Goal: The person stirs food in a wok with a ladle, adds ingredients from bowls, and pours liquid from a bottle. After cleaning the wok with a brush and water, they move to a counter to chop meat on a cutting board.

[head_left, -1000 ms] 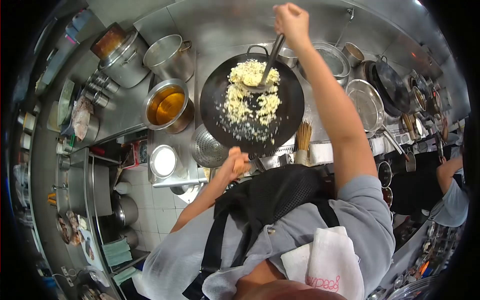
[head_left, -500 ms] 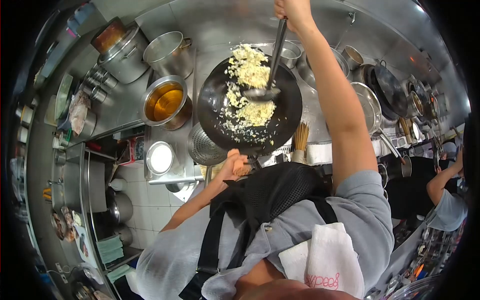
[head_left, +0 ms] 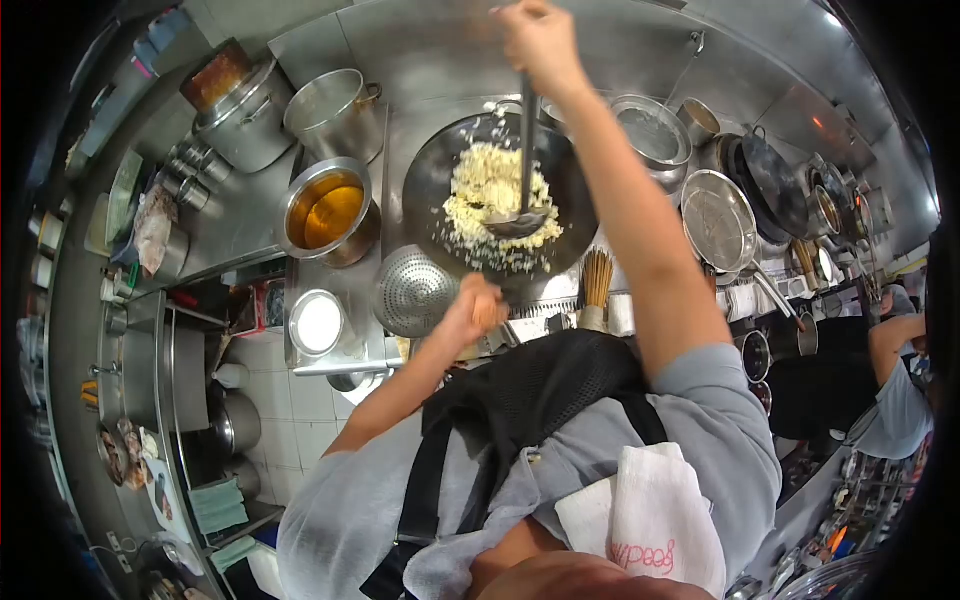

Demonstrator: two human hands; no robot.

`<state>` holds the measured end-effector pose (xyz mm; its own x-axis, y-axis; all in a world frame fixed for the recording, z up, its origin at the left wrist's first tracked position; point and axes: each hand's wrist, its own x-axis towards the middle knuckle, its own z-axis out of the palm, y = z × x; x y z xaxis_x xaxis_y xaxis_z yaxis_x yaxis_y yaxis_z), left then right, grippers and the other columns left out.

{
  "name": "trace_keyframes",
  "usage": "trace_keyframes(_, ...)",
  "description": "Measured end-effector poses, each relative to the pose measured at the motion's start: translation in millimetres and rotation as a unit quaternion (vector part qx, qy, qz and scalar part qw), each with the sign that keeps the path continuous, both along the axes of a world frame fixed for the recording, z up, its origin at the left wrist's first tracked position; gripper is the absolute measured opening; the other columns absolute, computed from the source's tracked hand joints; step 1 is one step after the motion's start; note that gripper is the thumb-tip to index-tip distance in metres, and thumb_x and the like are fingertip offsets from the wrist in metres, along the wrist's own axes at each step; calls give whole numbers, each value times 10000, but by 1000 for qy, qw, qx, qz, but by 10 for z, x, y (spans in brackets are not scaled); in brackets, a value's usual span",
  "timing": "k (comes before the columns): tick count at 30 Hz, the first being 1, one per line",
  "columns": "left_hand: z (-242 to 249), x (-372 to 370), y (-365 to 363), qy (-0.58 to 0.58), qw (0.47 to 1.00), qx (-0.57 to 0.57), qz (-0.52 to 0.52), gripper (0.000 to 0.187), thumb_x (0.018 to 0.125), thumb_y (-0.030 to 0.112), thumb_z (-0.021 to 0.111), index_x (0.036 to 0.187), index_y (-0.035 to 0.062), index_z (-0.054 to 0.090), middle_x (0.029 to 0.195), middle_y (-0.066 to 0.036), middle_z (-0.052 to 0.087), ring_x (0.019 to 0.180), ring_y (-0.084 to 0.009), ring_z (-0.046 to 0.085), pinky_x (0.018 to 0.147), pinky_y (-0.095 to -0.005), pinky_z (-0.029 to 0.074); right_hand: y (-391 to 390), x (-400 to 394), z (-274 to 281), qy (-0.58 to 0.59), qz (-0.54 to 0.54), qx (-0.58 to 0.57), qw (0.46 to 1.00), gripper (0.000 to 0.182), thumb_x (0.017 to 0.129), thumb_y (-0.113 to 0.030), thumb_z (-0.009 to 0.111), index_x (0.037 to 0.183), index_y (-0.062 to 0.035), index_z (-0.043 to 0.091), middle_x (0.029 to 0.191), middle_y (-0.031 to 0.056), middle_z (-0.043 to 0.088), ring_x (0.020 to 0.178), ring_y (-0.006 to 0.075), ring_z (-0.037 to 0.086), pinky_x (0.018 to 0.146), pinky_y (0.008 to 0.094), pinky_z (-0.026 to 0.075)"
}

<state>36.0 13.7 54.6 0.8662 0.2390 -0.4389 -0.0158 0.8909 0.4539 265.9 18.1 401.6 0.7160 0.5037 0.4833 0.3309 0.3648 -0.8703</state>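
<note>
A black wok [head_left: 428, 215] sits in front of me, holding pale yellow and white crumbly food [head_left: 487, 178] that looks like egg fried rice. My left hand [head_left: 474, 308] is closed around the wok's near handle, mostly hidden by the fingers. Above the far rim, my right hand [head_left: 545, 48] grips the upper end of a long-handled ladle [head_left: 520, 224]. The ladle's bowl is down in the food, right of the wok's middle. Some grains lie scattered on the wok's wall, and a few are near the far rim.
Left of the wok are a perforated skimmer [head_left: 415, 292], a pot of amber liquid [head_left: 363, 222] and a container of white contents [head_left: 318, 323]. A bamboo brush [head_left: 596, 280] and a mesh strainer [head_left: 718, 220] are on the right. Another person's sleeve [head_left: 890, 415] shows at far right.
The food, spread up toward and past the far rim before, has gathered in the wok's middle. My right hand and the ladle have shifted left; the wok tilts differently, its near edge higher.
</note>
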Motion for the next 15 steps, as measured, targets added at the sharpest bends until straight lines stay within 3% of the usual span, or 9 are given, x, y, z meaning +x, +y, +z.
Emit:
trace_keyframes(1,35,214,216,60,992,-48,-101,68,859,159,580,903,139,532,752,-76,590,612,-280,578,515,-399,493,228,72,-361,-58,-51,11,997,254,840,-137,673,641,-75,529,514,-31,462,413,63,402,377,237,289)
trace_keyframes(4,128,342,37,27,999,-2,46,131,864,200,579,857,72,550,660,-113,537,539,-261,526,469,-388,456,324,327,-920,-8,-42,78,996,277,812,-152,677,608,-19,544,533,-14,512,491,58,446,442,262,348)
trace_keyframes(6,-522,39,-20,-57,998,-35,-20,97,883,180,567,899,92,532,722,-103,574,611,-263,580,510,-401,490,60,539,-684,31,7,82,996,257,837,-126,660,630,-34,540,523,-5,484,447,68,439,393,245,314)
trace_keyframes(7,-706,-199,29,-138,968,-120,-174,95,879,166,572,898,84,527,760,-115,585,617,-251,587,519,-401,499,-63,605,-450,41,19,86,995,246,857,-94,640,645,-38,529,517,-4,459,417,75,423,365,243,293)
trace_keyframes(8,-249,-345,-200,52,998,20,-33,86,863,137,579,904,100,513,781,-109,586,608,-247,586,523,-412,503,-167,666,-223,55,48,80,994,243,858,-99,640,649,-38,531,524,-7,462,425,71,426,368,240,291)
trace_keyframes(10,-62,-334,-174,65,998,5,-23,89,849,119,588,898,111,513,777,-99,581,600,-252,581,519,-411,504,-221,544,48,38,74,62,995,327,914,-238,582,634,-143,442,491,-52,350,377,81,327,354,249,259)
trace_keyframes(13,276,62,67,55,998,2,12,218,796,53,620,891,194,482,743,-51,565,579,-251,567,489,-399,490,-100,20,-129,-7,-9,-26,1000,238,861,-101,634,651,-47,537,519,-18,459,414,66,413,369,243,289)
trace_keyframes(14,-70,335,292,17,999,-46,-16,221,798,64,623,886,191,465,736,-54,571,572,-244,558,485,-400,484,60,99,-437,-36,-10,5,999,241,866,-101,630,649,-56,535,512,-21,455,404,68,406,369,244,289)
trace_keyframes(15,241,378,231,16,1000,3,21,154,817,86,615,877,158,492,783,-73,588,580,-255,565,471,-380,487,226,287,-853,-63,-14,37,997,246,870,-102,627,646,-64,533,504,-23,450,394,70,399,369,246,290)
